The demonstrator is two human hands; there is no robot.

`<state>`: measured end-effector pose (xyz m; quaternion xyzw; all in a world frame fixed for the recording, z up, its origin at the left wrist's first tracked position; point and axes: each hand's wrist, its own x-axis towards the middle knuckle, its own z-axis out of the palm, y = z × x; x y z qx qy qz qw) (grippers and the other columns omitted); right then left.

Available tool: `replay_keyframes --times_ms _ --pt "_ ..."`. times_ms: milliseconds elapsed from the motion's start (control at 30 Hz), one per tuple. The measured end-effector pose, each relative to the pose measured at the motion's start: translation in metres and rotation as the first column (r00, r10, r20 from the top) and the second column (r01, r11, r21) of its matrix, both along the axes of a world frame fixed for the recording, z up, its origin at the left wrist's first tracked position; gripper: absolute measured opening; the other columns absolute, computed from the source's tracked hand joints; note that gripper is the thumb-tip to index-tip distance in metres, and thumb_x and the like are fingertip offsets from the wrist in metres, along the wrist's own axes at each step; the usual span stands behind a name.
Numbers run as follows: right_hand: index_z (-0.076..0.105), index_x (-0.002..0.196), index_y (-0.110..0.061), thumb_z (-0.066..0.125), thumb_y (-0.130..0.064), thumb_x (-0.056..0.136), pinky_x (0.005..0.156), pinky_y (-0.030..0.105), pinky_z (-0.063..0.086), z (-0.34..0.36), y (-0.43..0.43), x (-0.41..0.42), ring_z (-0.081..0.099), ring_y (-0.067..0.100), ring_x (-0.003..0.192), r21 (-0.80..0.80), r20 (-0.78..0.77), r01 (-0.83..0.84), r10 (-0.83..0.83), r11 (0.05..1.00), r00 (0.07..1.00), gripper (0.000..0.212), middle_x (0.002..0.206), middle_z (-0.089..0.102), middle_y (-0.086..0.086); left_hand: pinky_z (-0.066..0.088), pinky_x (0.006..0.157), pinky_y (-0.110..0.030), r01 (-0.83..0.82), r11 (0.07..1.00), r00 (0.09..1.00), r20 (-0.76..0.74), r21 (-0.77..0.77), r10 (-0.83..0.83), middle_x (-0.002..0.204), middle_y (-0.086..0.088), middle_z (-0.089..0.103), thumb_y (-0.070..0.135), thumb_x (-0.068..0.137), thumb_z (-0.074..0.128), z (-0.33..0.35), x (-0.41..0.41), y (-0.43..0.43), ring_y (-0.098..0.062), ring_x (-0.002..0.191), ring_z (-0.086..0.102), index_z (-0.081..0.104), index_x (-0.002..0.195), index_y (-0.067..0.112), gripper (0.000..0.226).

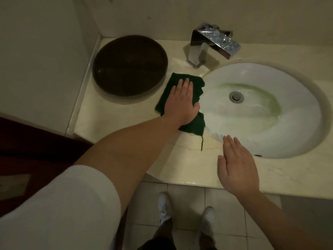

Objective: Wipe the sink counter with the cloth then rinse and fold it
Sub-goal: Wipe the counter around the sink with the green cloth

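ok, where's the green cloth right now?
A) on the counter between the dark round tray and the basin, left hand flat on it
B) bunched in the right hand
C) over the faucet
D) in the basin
A: the left hand lies flat on the green cloth on the counter, between the dark round tray and the basin; the right hand holds nothing.

Place: a bathroom or washroom, dimly lit.
Basin: white oval basin [297, 105] with a metal drain [236, 96], sunk into the counter at the right of the frame.
Counter: pale marbled stone counter [180, 168] fitted into a wall corner.
Tap: angular chrome tap [207, 46] behind the basin, top centre.
Floor: light square floor tiles [185, 204] at the bottom.
Walls: plain pale walls [36, 51] at the top and left.
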<state>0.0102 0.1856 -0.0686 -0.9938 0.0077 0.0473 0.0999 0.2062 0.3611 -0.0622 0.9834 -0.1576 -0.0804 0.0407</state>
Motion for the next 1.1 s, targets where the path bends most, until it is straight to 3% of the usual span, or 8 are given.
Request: replay_keyframes --times_ms 167,300,467,567,667,833,1100 --pt "0.036 0.148 -0.008 0.032 -0.031 0.097 0.114 0.041 0.03 -0.001 -0.001 0.0 0.043 0.027 0.136 0.024 0.027 -0.013 0.013 1.0 1.0 0.056 0.146 0.049 0.012 0.007 0.123 -0.045 -0.127 0.992 0.992 -0.002 0.007 0.127 0.164 -0.016 0.006 0.045 0.097 0.02 0.001 -0.022 0.011 -0.029 0.151 0.003 0.005 0.154 0.004 0.072" --pt "0.04 0.145 -0.003 0.033 -0.03 0.095 0.108 0.044 0.038 -0.001 -0.002 0.0 0.051 0.031 0.126 0.036 0.055 -0.043 0.041 0.998 0.998 0.057 0.139 0.055 0.017 0.01 0.122 -0.048 -0.292 0.956 0.956 -0.015 0.031 0.293 0.162 -0.019 0.011 0.044 0.096 0.025 0.005 -0.073 0.004 -0.035 0.15 0.008 0.01 0.153 0.0 0.074" --pt "0.039 0.144 0.001 0.031 -0.028 0.093 0.108 0.048 0.037 -0.004 -0.003 -0.001 0.049 0.036 0.127 0.019 0.058 -0.054 0.053 0.998 0.997 0.059 0.139 0.053 0.021 0.002 0.122 -0.047 -0.204 0.979 0.972 -0.117 0.001 0.203 0.163 -0.019 0.003 0.045 0.098 0.024 0.006 -0.118 -0.039 -0.033 0.151 0.002 0.005 0.153 0.001 0.073" --pt "0.037 0.144 0.004 0.032 -0.025 0.093 0.115 0.052 0.026 -0.001 0.005 -0.002 0.033 0.043 0.139 -0.016 0.069 -0.053 0.054 0.998 0.996 0.06 0.148 0.041 0.025 0.002 0.122 -0.043 -0.135 0.991 0.986 -0.1 -0.017 0.133 0.164 -0.014 0.003 0.048 0.099 0.024 0.006 -0.112 -0.017 -0.028 0.151 0.002 0.005 0.155 0.005 0.073" --pt "0.033 0.147 0.001 0.038 -0.022 0.098 0.118 0.049 0.019 0.005 0.022 0.008 0.021 0.041 0.145 0.017 0.078 -0.099 0.097 0.995 0.992 0.055 0.154 0.032 0.022 0.004 0.123 -0.042 -0.196 0.98 0.976 -0.098 -0.02 0.193 0.164 -0.013 0.003 0.051 0.098 0.022 0.004 -0.106 0.021 -0.027 0.151 0.001 0.005 0.155 0.007 0.074" --pt "0.035 0.146 0.0 0.045 -0.019 0.096 0.116 0.048 0.027 -0.001 0.047 0.017 0.027 0.038 0.143 0.011 0.035 -0.203 0.202 0.979 0.979 0.055 0.153 0.035 0.02 0.004 0.122 -0.046 -0.214 0.977 0.967 -0.142 0.004 0.212 0.164 -0.015 0.0 0.056 0.096 0.026 0.012 -0.096 0.042 -0.03 0.151 -0.003 0.003 0.155 0.006 0.081" --pt "0.03 0.149 -0.001 0.037 -0.021 0.099 0.119 0.045 0.019 0.0 0.047 0.012 0.023 0.034 0.146 0.025 0.055 -0.205 0.203 0.979 0.978 0.054 0.157 0.03 0.017 0.006 0.122 -0.045 -0.226 0.974 0.972 -0.066 -0.03 0.224 0.165 -0.007 0.006 0.051 0.098 0.025 0.003 -0.1 0.058 -0.026 0.151 0.003 0.009 0.156 0.015 0.07"
